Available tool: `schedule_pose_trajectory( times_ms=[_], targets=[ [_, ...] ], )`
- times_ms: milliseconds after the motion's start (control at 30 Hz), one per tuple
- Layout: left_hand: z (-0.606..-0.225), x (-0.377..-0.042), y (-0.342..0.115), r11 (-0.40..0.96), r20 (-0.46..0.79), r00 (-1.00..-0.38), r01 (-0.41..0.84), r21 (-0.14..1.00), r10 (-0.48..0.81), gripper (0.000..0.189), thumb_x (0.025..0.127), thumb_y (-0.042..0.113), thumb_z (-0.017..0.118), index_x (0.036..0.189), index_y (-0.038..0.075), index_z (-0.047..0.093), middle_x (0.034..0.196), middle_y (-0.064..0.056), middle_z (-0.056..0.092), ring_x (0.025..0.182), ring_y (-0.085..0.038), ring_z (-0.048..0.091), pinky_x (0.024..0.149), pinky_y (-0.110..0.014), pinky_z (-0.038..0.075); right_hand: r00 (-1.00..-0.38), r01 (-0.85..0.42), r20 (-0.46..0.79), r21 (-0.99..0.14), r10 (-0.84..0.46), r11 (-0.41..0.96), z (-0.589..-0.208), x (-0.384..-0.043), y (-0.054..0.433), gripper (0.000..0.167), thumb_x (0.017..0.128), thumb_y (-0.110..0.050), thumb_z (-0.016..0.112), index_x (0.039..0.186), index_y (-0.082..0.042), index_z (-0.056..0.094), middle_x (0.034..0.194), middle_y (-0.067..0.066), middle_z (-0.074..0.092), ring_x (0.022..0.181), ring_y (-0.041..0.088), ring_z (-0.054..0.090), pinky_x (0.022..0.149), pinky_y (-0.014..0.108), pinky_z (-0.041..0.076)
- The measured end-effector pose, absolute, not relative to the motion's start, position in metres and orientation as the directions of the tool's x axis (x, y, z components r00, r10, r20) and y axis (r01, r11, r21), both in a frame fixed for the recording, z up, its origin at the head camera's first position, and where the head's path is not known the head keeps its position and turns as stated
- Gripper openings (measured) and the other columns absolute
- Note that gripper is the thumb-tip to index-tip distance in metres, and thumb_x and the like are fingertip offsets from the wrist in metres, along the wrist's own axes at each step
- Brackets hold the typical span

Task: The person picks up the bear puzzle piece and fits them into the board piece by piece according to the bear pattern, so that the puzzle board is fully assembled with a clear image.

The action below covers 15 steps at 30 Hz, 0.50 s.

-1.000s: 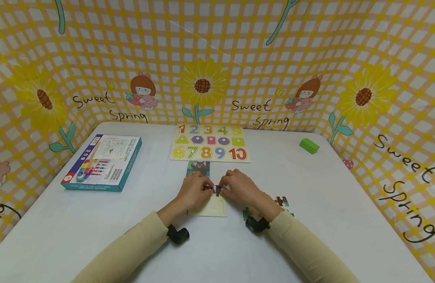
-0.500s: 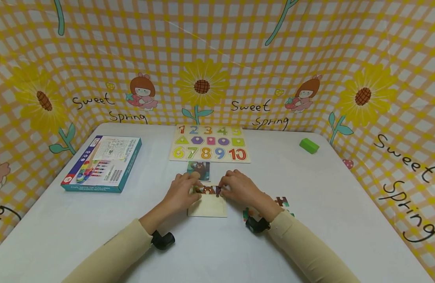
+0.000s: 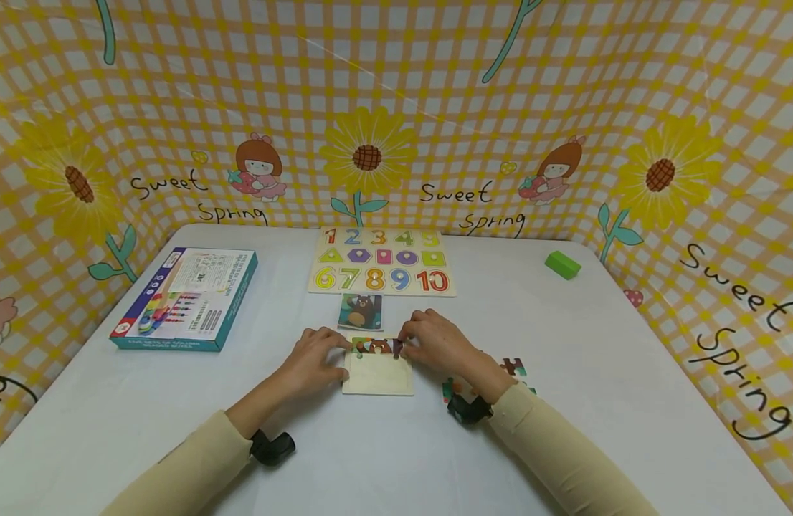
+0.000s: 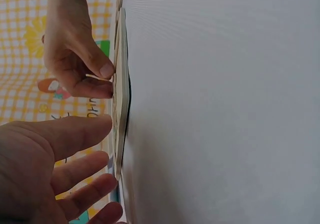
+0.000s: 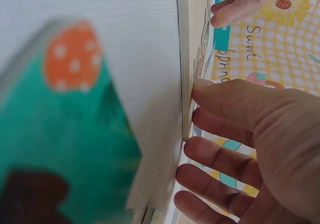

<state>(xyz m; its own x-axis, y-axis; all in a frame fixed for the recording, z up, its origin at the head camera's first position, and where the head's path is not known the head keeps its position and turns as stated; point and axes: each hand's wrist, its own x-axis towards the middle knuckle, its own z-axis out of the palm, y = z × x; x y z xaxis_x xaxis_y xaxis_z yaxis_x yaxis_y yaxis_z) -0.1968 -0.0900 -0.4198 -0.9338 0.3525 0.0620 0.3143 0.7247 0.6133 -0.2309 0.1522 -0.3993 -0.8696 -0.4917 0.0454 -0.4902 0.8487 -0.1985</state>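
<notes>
A light wooden puzzle tray (image 3: 378,378) lies in front of the person, with a row of bear jigsaw pieces (image 3: 376,345) along its far edge. At the tray's left side the left hand (image 3: 311,360) spreads its thumb and fingers, tips right at the edge; the left wrist view shows the fingers nearly straight. Thumb and index finger of the right hand (image 3: 438,344) pinch a dark purple jigsaw piece (image 3: 397,347) at the far right corner. The other right fingers extend beside the tray in the right wrist view. A bear picture card (image 3: 361,311) lies just beyond the tray.
Loose jigsaw pieces (image 3: 514,367) lie under and beside the right forearm; a teal one (image 5: 95,129) looms large in the right wrist view. Beyond the card lies a number board (image 3: 382,261). A flat box (image 3: 186,299) stands left, a green block (image 3: 563,264) far right.
The left hand has drawn back leftward from the row of pieces to the tray's left edge, uncovering the row and the card. The card has shifted slightly left. The right hand stays put.
</notes>
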Motion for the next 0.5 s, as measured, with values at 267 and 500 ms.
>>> schedule_pose_trajectory(
  times_ms=[267, 500],
  targets=[
    [-0.4220, -0.1930, -0.0953, 0.695, 0.051, -0.906, 0.359, 0.623, 0.421, 0.045, 0.076, 0.018, 0.076, 0.118, 0.008, 0.063, 0.130, -0.009, 0.055, 0.117, -0.032, 0.041, 0.095, -0.052, 0.030, -0.871, -0.488, 0.044, -0.197, -0.490, 0.850, -0.4014, -0.2308, 0.1530, 0.018, 0.081, -0.026, 0.072, 0.096, -0.017, 0.073, 0.095, 0.000, 0.063, 0.084, 0.016, 0.049, 0.071, 0.030, 0.042],
    [-0.4211, -0.1927, -0.0960, 0.699, 0.053, -0.903, 0.367, 0.614, 0.427, 0.043, 0.077, 0.018, 0.075, 0.117, 0.008, 0.063, 0.130, -0.008, 0.054, 0.115, -0.030, 0.041, 0.093, -0.050, 0.030, -0.871, -0.486, 0.029, -0.199, -0.491, 0.851, -0.3981, -0.2310, 0.1541, 0.019, 0.082, -0.026, 0.070, 0.098, -0.016, 0.073, 0.097, 0.000, 0.063, 0.085, 0.016, 0.048, 0.071, 0.030, 0.041]
  ],
)
